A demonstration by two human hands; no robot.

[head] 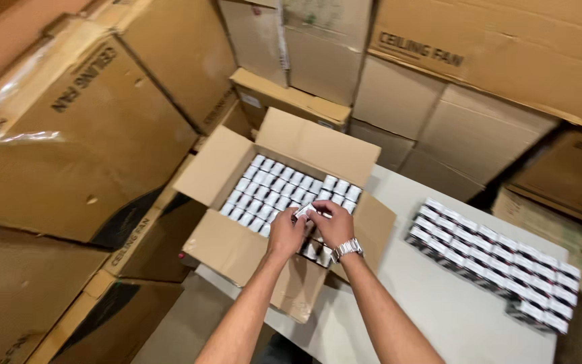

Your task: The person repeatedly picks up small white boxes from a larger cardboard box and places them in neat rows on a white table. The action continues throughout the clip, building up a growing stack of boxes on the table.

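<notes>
Left hand (286, 232): reaching forward over the near edge of the open carton, forearm stretching up from the bottom of the view, wrist bending slightly inward, fingers curling and pinching one end of a small white pack.
Right hand (332, 224): coming in from the lower right, forearm angling toward the left hand, silver wristwatch (346, 249) showing on the wrist, fingers clenching lightly on the other end of the same pack.
Small white pack (305, 211): sitting between both sets of fingertips, just above the near rows inside the carton.
Open carton (318, 145): standing on the corner of the white table (439, 310), all four flaps folding outward, holding tight rows of small white-topped packs (264, 185).
Rows on table (496, 259): lying in a long block of dark-sided, white-topped packs, well apart from both hands, on the right.
Surroundings: large brown cardboard boxes (89, 141) stacking around the table on the left and behind.
</notes>
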